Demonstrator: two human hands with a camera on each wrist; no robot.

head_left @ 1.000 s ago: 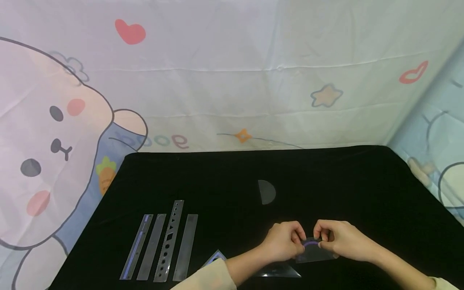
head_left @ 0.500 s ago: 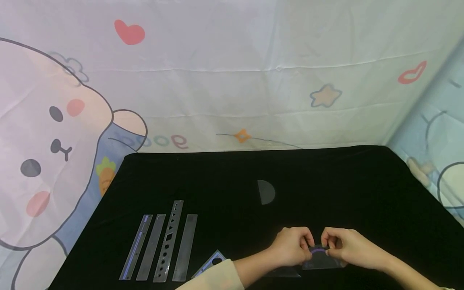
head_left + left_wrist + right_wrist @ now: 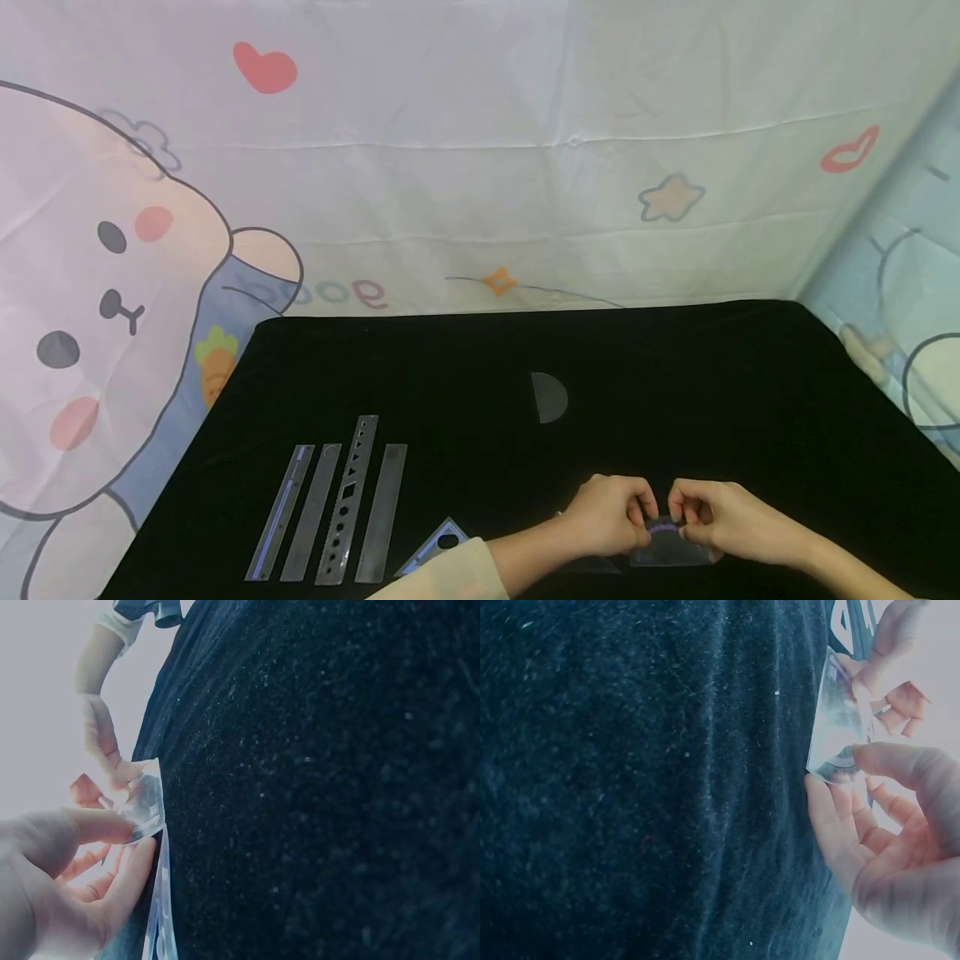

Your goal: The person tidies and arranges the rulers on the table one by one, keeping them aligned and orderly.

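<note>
A clear protractor with a purple arc (image 3: 671,552) is low on the right of the head view, its straight edge toward me. My left hand (image 3: 609,515) pinches its left side between thumb and fingers. On the other side my right hand (image 3: 738,518) pinches it too. The left wrist view shows the clear plastic (image 3: 146,799) between both hands, close to the black cloth. From the right wrist, the protractor (image 3: 840,724) appears tilted with glare on it. Part of a clear set square (image 3: 592,566) shows under my left forearm.
Several straight rulers lie side by side on the left, including a purple-striped one (image 3: 281,514) and one with cut-out shapes (image 3: 347,502). A blue-marked set square (image 3: 447,531) is partly behind my left sleeve. Farther back lies a plain half-round piece (image 3: 551,398) on the black cloth (image 3: 450,367).
Both hands have moved slightly right and nearer to me, carrying the protractor. More of the blue-marked set square shows beside my sleeve. The rulers and half-round piece stay put.
</note>
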